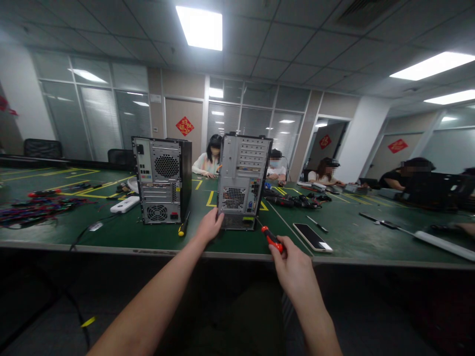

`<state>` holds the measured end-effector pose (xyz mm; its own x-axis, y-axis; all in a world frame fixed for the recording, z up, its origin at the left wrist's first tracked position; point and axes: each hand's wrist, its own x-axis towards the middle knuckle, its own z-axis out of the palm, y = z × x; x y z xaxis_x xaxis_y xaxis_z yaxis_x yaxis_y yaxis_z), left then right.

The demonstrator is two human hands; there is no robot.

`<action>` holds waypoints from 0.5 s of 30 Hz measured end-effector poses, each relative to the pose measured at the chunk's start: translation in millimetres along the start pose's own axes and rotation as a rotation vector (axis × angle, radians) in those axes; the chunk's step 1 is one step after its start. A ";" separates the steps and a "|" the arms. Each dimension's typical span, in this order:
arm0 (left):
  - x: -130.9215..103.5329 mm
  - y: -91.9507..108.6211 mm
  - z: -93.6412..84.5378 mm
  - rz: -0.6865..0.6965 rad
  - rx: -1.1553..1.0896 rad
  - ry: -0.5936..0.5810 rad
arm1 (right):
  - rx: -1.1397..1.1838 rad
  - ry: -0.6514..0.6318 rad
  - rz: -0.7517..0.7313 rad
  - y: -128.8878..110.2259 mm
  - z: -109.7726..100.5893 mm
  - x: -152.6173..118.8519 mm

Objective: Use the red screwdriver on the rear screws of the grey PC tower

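Both my forearms [159, 294] reach from seven and five o'clock. My right hand [295, 259] grips a red-and-black screwdriver [272, 239], shaft pointing at the lower right of the computer case [241, 180] standing at twelve. My left hand [210, 227] touches the case's lower left; whether it grasps, I cannot tell.

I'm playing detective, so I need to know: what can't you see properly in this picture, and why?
In the head view:
Some fingers of the left hand: hidden by the hand itself.
Part of the red screwdriver: covered by the right hand.
Whether its tip touches the computer tower on the right: too small and blurred.
That tower's front: hidden behind its back panel.
One end of the long white bar: cut off by the right edge.
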<state>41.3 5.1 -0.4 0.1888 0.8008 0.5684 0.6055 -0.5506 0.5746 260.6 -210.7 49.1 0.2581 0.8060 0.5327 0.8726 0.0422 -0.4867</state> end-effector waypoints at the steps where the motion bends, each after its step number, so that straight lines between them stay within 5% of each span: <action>1: 0.0 0.0 0.0 0.001 -0.001 0.000 | -0.016 0.007 -0.021 -0.1 -0.1 -0.3; 15: -1.1 0.4 0.3 0.010 0.004 0.009 | -0.037 -0.006 0.010 -0.8 -1.5 0.6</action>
<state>41.6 4.1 -0.9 0.1880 0.7929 0.5796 0.6067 -0.5578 0.5664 260.6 -211.2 50.9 0.2645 0.8098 0.5237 0.8849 0.0121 -0.4657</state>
